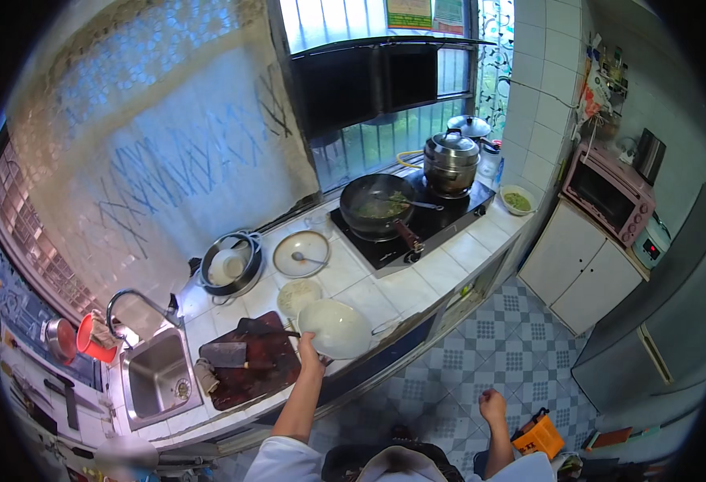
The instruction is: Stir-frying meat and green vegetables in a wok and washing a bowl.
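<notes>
My left hand (310,355) grips the rim of a white bowl (336,328), tilted over the front of the counter. A black spatula (259,327) reaches from above the cutting board to this same hand and seems held along with the bowl. Beneath it, a cleaver (225,355) lies on the dark red cutting board (268,385). Just behind the bowl is a pale round dish (299,295). Away from the counter, over the floor, my right hand (492,405) is curled closed, and nothing shows in it.
A wok (372,220) with greens and a metal utensil sits on the black gas stove (389,253), beside a steel steamer pot (451,165). Left of it are a plate (286,265) with a spoon, a pot (255,274) holding bowls, and a sink (148,391). An orange bag (539,437) is on the floor.
</notes>
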A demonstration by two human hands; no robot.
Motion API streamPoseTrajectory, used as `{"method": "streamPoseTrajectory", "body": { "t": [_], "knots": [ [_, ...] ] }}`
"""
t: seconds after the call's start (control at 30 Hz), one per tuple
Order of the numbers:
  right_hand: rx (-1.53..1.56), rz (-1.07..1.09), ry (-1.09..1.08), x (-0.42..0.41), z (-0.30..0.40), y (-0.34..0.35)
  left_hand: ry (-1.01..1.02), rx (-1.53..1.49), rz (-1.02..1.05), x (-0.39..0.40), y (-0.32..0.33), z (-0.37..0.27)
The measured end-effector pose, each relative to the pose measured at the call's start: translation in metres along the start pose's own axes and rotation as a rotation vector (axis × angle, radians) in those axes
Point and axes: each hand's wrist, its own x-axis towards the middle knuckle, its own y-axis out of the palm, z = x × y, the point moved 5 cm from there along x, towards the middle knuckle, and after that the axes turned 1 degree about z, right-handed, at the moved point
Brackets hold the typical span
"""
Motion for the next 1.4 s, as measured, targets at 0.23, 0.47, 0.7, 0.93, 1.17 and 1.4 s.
{"method": "streamPoseTrajectory", "body": {
  "t": [0.23,0.47,0.7,0.93,1.17,1.4],
  "knots": [
    [0.322,-0.197,-0.075,0.069,0.004,-0.029,-0.624,-0.483,0.449,0.018,0.076,0.093],
    [0.507,-0.067,-0.520,0.228,0.186,-0.057,-0.581,-0.523,0.287,0.065,0.067,0.146],
    [0.102,-0.525,-0.844,0.329,0.376,-0.106,-0.568,-0.454,0.140,0.058,0.063,0.129],
    [-0.392,-0.039,-0.806,0.361,0.461,-0.078,0.258,0.347,0.044,0.019,0.137,0.004],
    [-0.853,0.083,-1.142,0.330,0.510,-0.146,-0.655,-0.507,0.659,0.025,0.348,0.003],
    [-1.011,0.044,-1.183,0.300,0.521,-0.233,-0.769,-0.683,0.601,0.031,0.397,0.022]
  ]
}}
